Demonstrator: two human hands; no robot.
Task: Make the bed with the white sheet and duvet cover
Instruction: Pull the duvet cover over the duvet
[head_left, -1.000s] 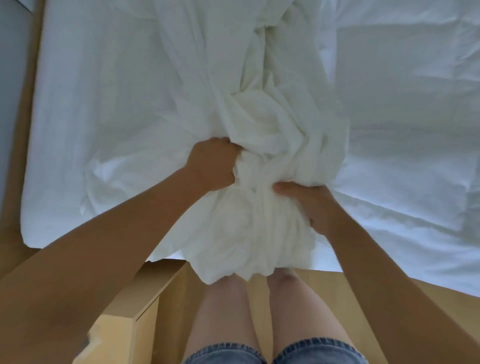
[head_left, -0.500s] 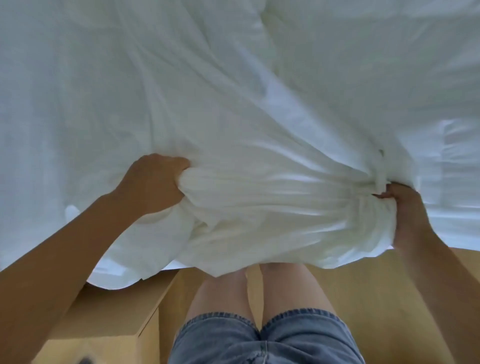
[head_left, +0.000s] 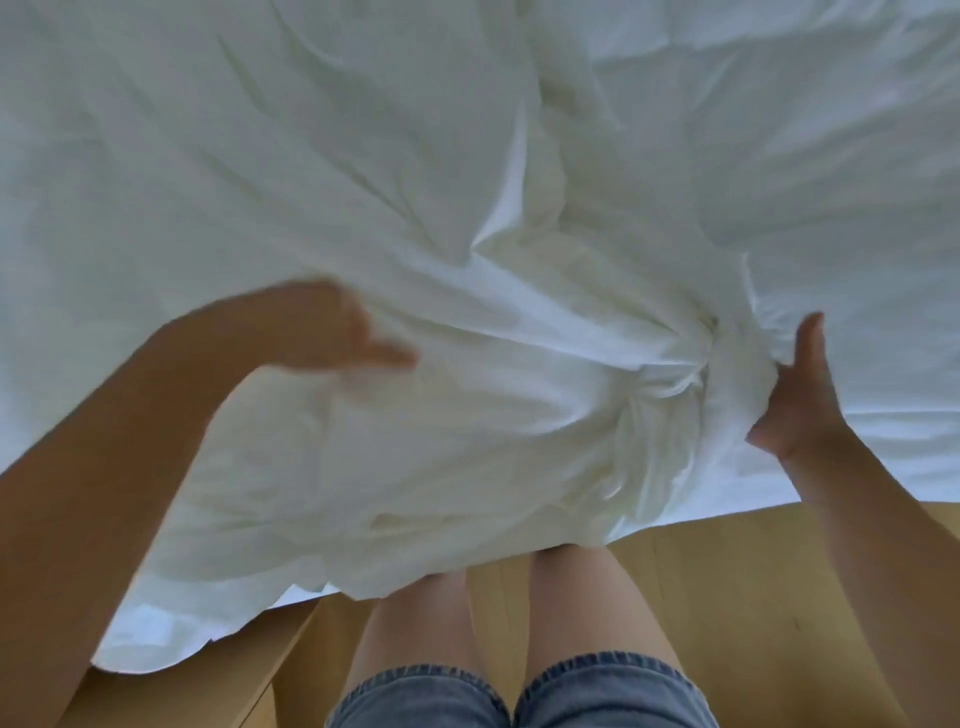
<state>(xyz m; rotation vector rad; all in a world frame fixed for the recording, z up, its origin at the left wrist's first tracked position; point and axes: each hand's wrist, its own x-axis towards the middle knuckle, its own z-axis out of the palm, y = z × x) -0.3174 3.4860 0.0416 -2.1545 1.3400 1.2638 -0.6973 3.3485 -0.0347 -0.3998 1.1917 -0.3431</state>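
Gripping: the right hand (head_left: 800, 405) held a gathered wad of the white cloth (head_left: 493, 426), thumb upright and fingers buried in the folds.
Left hand: the left hand (head_left: 322, 332) was blurred; its fingers looked stretched out flat over the cloth rather than curled round it.
Cloth: it was bunched at the near edge of the bed (head_left: 130, 130) and spilled over that edge in front of the person's legs (head_left: 421, 613). Whether it was the sheet or the duvet cover could not be told.
Risk, slipping: with only one hand clamped on it, the loose left side seemed likely to slide off the near edge onto the wooden floor (head_left: 753, 597).
Risk, twisting: the wad beside the right hand looked wound on itself, so pulling from there would probably tighten the tangle and spread the cloth crooked.
Risk, dragging: hauling the heap across could rumple the bed beneath it.
Count: two hands; one bunched cloth; one bed; two legs; one pair of denim shorts (head_left: 426, 696).
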